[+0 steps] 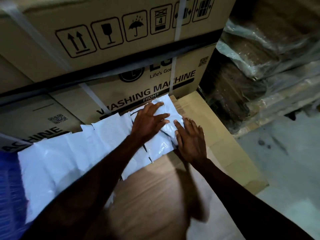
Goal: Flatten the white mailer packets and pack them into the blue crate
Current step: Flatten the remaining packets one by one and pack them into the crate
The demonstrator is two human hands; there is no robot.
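The blue crate (8, 184) shows at my far left, touching the row of white mailer packets (57, 163), glossy and creased, overlapping across a flat brown carton (225, 153). At the row's right end my left hand (149, 121) lies flat with fingers spread on a crumpled packet (170, 118), and my right hand (190, 141), fingers straight, presses its near edge. Behind the packets, stacked boxes (147, 90) read "WASHING MACHINE", "FRONT" and "Life's Goo".
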